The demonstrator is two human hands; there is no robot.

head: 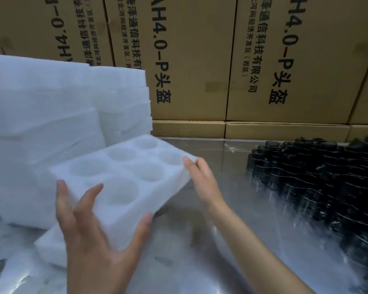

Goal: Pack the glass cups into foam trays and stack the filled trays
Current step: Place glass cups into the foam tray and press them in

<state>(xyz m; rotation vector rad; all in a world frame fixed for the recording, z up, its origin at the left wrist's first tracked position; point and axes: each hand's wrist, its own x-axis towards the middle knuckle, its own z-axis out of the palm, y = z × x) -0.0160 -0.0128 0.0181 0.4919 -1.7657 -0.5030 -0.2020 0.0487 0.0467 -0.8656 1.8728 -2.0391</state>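
A white foam tray (123, 179) with several round empty pockets hangs tilted above the table, near its left side. My left hand (94, 225) supports its near corner, fingers spread straight against the foam and thumb on the near edge. My right hand (200, 177) holds the tray's right edge, thumb on top and fingers under it. A dense crowd of dark glass cups (319, 183) stands on the table at the right, apart from both hands.
Tall stacks of white foam trays (57, 115) fill the left side. More foam (49, 247) lies flat under the held tray. The reflective table (232, 240) stretches across the foreground. Printed cardboard boxes (285, 60) wall off the back.
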